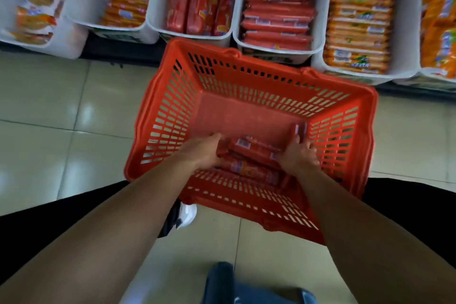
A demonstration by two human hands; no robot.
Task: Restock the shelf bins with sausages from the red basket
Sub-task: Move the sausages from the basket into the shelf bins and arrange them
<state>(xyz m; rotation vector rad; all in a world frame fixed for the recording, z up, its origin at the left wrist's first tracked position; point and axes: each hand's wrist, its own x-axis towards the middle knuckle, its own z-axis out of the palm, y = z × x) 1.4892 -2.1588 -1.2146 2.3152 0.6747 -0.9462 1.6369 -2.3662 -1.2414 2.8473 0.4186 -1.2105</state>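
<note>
We've got both hands down in the red slotted plastic basket (pixel 249 81), at its near edge. Left hand (pixel 202 153) & right hand (pixel 297 155) cupped round either end of the red-wrapped sausage sticks (pixel 249 155), prob. to lift several at once. White plastic shelf bins (pixel 318 39) sit just past far rim, so short carry.

The red basket (pixel 249 96) sits on the floor just in front of the shelf bins (pixel 318 39), its slotted plastic walls open to me, most of its bottom bare. A few red-wrapped sausages (pixel 249 153) lie flat in a loose pile at the near end, labels facing up, and one stands against the right wall. In the white bins, one holds thick red sausages (pixel 197 0) standing on end; the next holds thin red ones (pixel 278 7) stacked flat, nearly to the rim
</note>
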